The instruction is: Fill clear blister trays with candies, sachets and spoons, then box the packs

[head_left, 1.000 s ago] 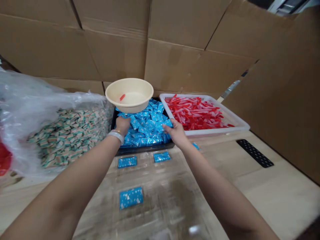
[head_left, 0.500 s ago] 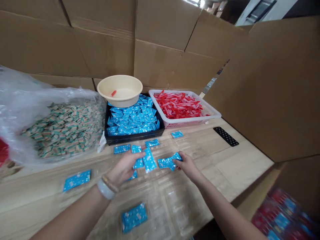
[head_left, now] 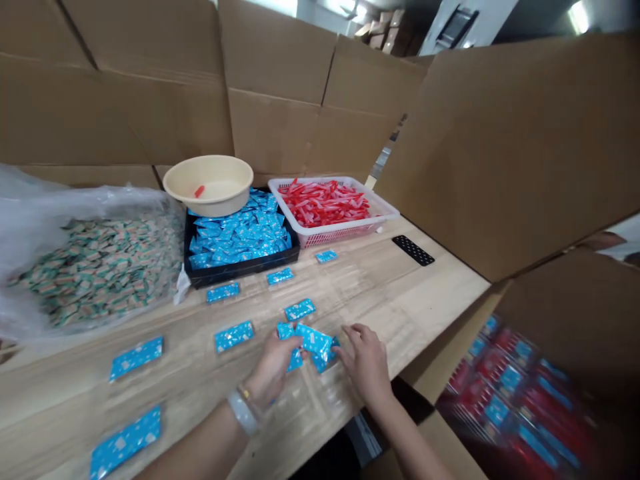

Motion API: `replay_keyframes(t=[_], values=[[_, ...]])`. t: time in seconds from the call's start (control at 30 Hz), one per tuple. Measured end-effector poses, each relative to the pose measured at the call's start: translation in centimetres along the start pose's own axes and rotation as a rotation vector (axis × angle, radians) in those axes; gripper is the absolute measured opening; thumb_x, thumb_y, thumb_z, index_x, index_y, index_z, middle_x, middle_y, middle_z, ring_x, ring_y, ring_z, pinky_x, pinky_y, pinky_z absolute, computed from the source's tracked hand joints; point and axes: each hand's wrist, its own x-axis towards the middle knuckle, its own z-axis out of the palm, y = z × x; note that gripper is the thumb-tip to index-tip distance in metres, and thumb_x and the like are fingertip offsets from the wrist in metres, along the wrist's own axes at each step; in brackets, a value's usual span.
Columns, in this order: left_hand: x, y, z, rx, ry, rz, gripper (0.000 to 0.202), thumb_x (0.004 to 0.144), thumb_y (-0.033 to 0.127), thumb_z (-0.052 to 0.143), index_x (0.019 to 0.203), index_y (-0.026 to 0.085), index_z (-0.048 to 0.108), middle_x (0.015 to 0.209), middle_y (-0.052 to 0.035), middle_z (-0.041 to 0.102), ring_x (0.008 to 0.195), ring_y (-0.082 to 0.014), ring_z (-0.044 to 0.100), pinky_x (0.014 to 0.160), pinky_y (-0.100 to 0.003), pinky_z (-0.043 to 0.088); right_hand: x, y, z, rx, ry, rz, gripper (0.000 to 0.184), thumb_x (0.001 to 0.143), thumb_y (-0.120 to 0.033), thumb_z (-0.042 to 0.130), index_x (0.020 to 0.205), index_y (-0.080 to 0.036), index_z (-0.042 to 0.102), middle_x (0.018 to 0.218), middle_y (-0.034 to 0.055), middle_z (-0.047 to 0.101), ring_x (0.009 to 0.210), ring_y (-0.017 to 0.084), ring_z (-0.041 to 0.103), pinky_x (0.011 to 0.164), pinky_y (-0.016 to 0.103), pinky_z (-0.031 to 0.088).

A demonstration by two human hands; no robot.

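Note:
My left hand [head_left: 273, 370] is closed on a few blue printed sachets [head_left: 289, 331] that fan out past its thumb. Beside it, my right hand [head_left: 365, 360] has its fingertips at the edge of another blue sachet [head_left: 325, 360], its fingers bent. A further blue sachet [head_left: 313, 339] spans the gap between both hands. Just beyond them lies one blue sachet [head_left: 300, 309], and another blue sachet [head_left: 235, 337] lies to the left. They rest in clear plastic trays whose outlines are hard to see on the wooden table [head_left: 370, 293].
At the back stand a black tray [head_left: 245, 263] of blue sachets, a cream basin [head_left: 207, 180] over it, and a white basket [head_left: 345, 230] of red and pink sticks. Left is a plastic bag [head_left: 173, 260] of small packets. A carton [head_left: 430, 373] with red-and-blue packs sits lower right.
My view has swung to the right. My right hand has come nearer to my body and closer to my left hand. A sachet now lies free where my right hand was.

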Motion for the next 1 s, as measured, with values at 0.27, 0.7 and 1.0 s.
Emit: replay_keyframes(t=[0.27,0.7,1.0], values=[[-0.1,-1.3,4.1,-0.046,-0.184,-0.240,0.011,0.064,0.015,0.058,0.075,0.013,0.053,0.065,-0.0033,0.060,0.059,-0.0133,0.058,0.059,-0.025,0.046,0.7,2.5,-4.0,0.444,-0.063,0.236,0.025,0.075,-0.041,0.043,0.079,-0.017,0.050,0.064,0.0002,0.052,0.047,0.011,0.044,0.043,0.023,0.039],[16.9,3.2,13.5,1.037,-0.174,0.388,0.019,0.063,0.012,0.058,0.081,0.015,0.055,0.082,-0.0039,0.061,0.078,-0.0173,0.056,0.068,-0.026,0.043,11.7,11.4,-8.5,-0.464,-0.274,-0.050,0.024,0.068,-0.026,0.055,0.090,-0.020,0.051,0.086,0.0044,0.055,0.075,0.018,0.052,0.062,0.026,0.036],[18.5,1.8,15.2,1.436,-0.219,0.546,0.027,0.058,0.016,0.066,0.083,0.017,0.055,0.098,-0.0083,0.058,0.097,-0.0244,0.051,0.084,-0.033,0.035,9.4,12.8,-7.3,-0.595,-0.030,-0.260,0.026,0.076,-0.041,0.049,0.074,-0.017,0.056,0.075,0.0062,0.054,0.072,0.019,0.049,0.063,0.031,0.037]])
